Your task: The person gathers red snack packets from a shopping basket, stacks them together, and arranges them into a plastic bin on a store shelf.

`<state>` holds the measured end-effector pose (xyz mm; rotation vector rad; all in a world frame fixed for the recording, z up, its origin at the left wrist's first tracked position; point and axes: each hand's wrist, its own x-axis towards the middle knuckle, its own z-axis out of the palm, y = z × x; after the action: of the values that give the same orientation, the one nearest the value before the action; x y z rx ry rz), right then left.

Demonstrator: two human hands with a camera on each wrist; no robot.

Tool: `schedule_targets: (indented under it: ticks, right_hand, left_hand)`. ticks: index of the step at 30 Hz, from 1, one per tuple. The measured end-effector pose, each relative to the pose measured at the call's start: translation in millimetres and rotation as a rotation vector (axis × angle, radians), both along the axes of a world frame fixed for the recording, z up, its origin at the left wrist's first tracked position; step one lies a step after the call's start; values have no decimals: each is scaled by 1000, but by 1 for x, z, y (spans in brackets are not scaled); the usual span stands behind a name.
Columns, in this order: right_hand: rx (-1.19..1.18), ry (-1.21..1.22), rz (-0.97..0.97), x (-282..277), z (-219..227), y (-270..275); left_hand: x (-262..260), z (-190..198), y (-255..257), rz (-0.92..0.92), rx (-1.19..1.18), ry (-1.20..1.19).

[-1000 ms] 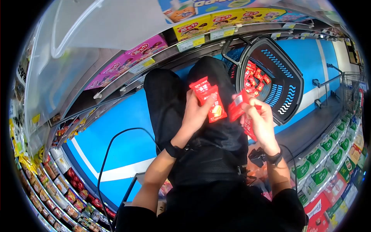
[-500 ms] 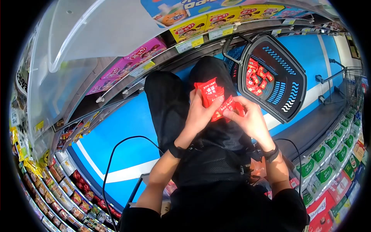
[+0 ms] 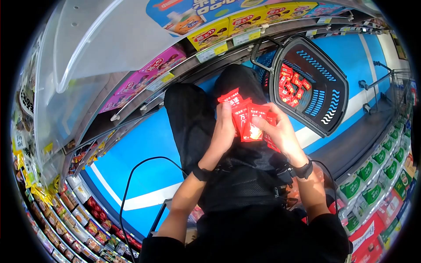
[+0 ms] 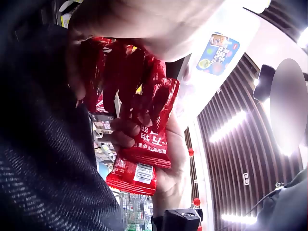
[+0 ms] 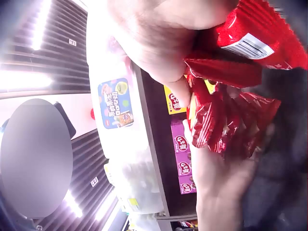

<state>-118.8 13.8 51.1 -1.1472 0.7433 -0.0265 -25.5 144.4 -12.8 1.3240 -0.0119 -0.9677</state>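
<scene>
Over the person's lap, my left hand (image 3: 224,128) grips several overlapping red snack packets (image 3: 240,118) with white lettering, its thumb along their left side. My right hand (image 3: 284,133) meets it from the right, the thumb laid across a packet with a picture of the snack on its front (image 3: 251,131). Another red packet (image 3: 271,141) sticks out below the right fingers. In the left wrist view, a packet with a barcode (image 4: 143,172) hangs out from the right hand's palm. The right wrist view shows the fanned packets (image 5: 231,120) edge-on between both hands.
A black shopping basket (image 3: 337,72) stands on the blue floor at the right, with several red packets (image 3: 293,85) inside. Yellow boxes (image 3: 250,21) and purple boxes (image 3: 151,72) line the shelf ahead. A black cable (image 3: 124,193) loops at the left.
The right hand has moved left with its packets to join those in the left hand. The packets now lie fanned side by side between the two hands.
</scene>
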Motion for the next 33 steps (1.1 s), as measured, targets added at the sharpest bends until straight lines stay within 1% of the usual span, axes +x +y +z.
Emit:
schedule_targets:
  ticks: [3,5,6,7,8,9,11,13,15,16,17,18,19,21,23,25,27,28,30,31,32,33]
  right_hand:
    - [-27,12,14,2,8,-2]
    - [80,-7,71,1,9,-2]
    - [142,-26,75,0,8,-2]
    - [144,-26,77,-2,8,-2]
    - [236,-48,49,-4,9,-2]
    - [328,-70,22,-6,9,-4]
    - [348,-95,0,-9,10,-6]
    - [357,-124,-107,-11,15,-9]
    - [388,-131,-114,-11,16,-12]
    - [320,-120,-117,-7,17,-10]
    - [253,-110,-119,-5,18,-10]
    - [196,-82,-64,-4,13,-11]
    - [197,-83,-64,-3,14,-9]
    - [140,-62,-26,1,17,-4]
    - [133,-61,-47,1,15,1]
    - [115,-79,-56,1,13,5]
    - [83,-73,-73,1,12,9]
    - [41,-52,-41,1,12,8]
    - [-3,-32,-8,-1,12,7]
    - [-205,-61,38,-3,12,5]
    - [-408,-91,83,-5,12,2]
    - [-413,-93,81,-5,13,-2]
  left_hand:
    - [1,-1,0,-12,-6,-21]
    - [3,2,-1,-19,-18,-36]
    - [4,3,-2,-10,-59,13]
    - [6,5,-1,-1,-100,63]
    - [11,12,1,-30,-166,216]
    - [11,11,2,-27,-166,214]
    - [11,5,3,-3,-153,201]
    - [11,-3,6,-3,-127,214]
    - [10,-16,8,-125,-100,-99]
    - [11,-12,8,-165,-128,-120]
    - [11,-8,8,-165,-129,-120]
    - [11,-3,7,-155,-181,-65]
    - [11,1,6,-145,-233,-10]
    - [9,6,5,-150,-219,-47]
    - [7,10,3,-111,-167,-65]
    - [5,5,3,-113,-147,-107]
    - [3,0,2,-83,-20,-206]
    - [3,-2,2,-83,-20,-206]
    - [3,-4,4,-107,-34,-298]
    - [3,4,2,-106,-35,-299]
    - [2,18,-1,-42,-146,-346]
    - [3,26,-4,21,-259,-393]
